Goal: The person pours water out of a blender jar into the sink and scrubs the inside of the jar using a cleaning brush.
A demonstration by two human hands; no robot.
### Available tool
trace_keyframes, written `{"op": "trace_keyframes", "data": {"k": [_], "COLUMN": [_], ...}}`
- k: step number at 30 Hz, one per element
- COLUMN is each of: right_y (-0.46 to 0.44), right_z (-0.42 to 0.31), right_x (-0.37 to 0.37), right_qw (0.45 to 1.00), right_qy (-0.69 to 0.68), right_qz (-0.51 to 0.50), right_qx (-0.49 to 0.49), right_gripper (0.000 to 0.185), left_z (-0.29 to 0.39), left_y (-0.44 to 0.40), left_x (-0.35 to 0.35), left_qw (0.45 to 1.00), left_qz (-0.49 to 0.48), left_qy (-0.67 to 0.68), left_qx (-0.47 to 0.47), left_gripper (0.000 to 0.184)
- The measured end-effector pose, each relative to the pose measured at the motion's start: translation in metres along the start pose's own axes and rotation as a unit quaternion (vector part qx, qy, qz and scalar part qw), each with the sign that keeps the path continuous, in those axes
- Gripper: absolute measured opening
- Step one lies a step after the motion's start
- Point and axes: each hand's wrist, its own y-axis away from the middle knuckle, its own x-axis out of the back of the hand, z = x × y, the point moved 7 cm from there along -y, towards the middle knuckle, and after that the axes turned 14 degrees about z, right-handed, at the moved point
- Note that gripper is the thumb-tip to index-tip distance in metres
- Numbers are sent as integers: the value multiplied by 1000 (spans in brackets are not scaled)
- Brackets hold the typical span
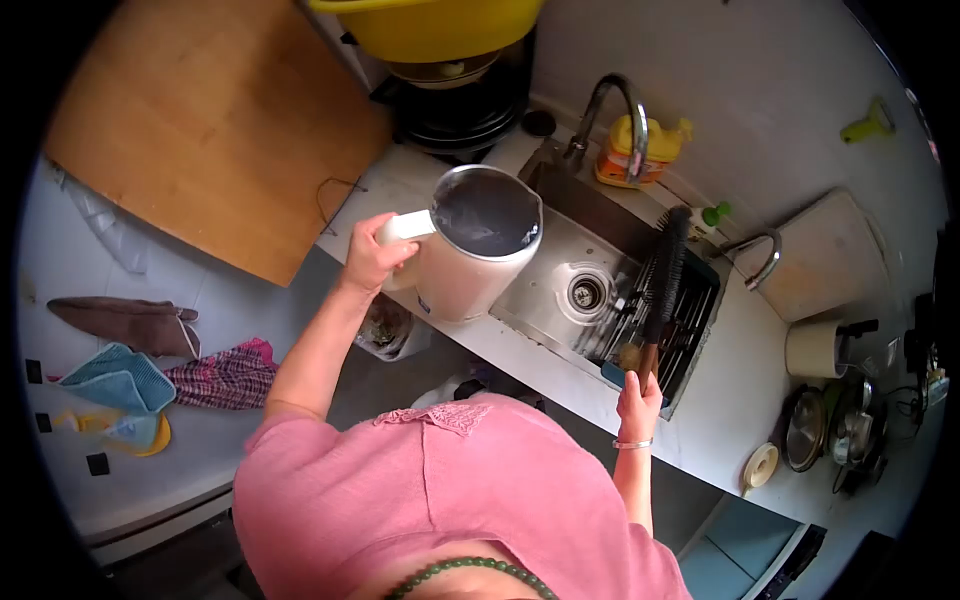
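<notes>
My left hand (372, 252) is closed around the handle of a large white jug (465, 285). The jug is tilted, so its dark inside shows through the open top, and it hangs over the counter's front edge beside the sink. In my right hand (640, 400) is the brown handle of a long brush (663, 280) with black bristles. The brush points up and away, over the black rack at the sink's right side, apart from the jug. A steel sink (545, 300) with a round drain lies between the two hands.
A curved faucet (608, 95) and a yellow jug-shaped bottle (640, 150) stand behind the sink. The black rack (690, 340) covers the sink's right part. A wooden board (220, 130) and a stove with a yellow basin (435, 28) are at the left; pots and lids (805, 425) at the right.
</notes>
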Motion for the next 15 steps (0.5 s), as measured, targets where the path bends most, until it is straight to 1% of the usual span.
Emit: {"op": "trace_keyframes", "data": {"k": [2,6,11,13,15], "right_y": [-3,-1,-1,-1,0], "right_z": [10,19,25,28,29], "right_x": [19,51,85,101,114], "right_qw": [1000,997,994,993,991], "right_qy": [-13,-49,-68,-70,-70], "right_qz": [16,52,83,97,108], "right_qx": [4,-1,14,16,17], "right_gripper": [15,15,12,12,12], "left_z": [-9,-4,7,3,4], "left_y": [4,2,2,3,5], "left_x": [-32,-86,-141,-158,-172], "left_qw": [998,990,977,963,959], "left_qz": [-46,-113,-159,-184,-186], "left_qy": [-34,-76,-141,-196,-215], "left_qx": [37,34,20,4,9], "left_gripper": [12,10,10,10,11]}}
